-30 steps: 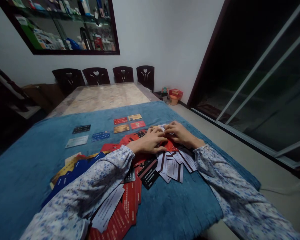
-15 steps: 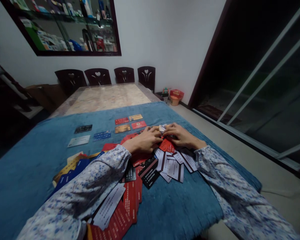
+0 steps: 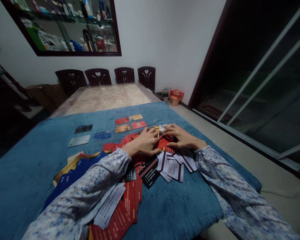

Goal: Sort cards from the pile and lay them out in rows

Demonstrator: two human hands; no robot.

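Observation:
My left hand [image 3: 146,142] lies palm down on a heap of plastic cards, fingers stretched toward the right and thumb apart. Opposite it, my right hand [image 3: 181,136] rests on the same heap, its thumb spread from its fingers. Red cards [image 3: 162,144] show between the two hands. Just below them lie overlapping white cards with dark stripes [image 3: 175,169] and a black card [image 3: 149,172]. Red cards in a fan [image 3: 131,200] and a white card [image 3: 110,206] lie beside my left sleeve. What lies under my palms is hidden.
Farther up the blue cloth [image 3: 52,140] lie single cards: red, yellow, gold, a blue card [image 3: 102,135], a black card [image 3: 83,128] and a silver card [image 3: 79,141]. Blue and gold cards [image 3: 77,170] overlap at left. Several chairs [image 3: 98,77] stand behind the table.
My left hand's fingers have drawn slightly back to the left and my right thumb has spread lower. The gap between the hands is wider, showing more red card.

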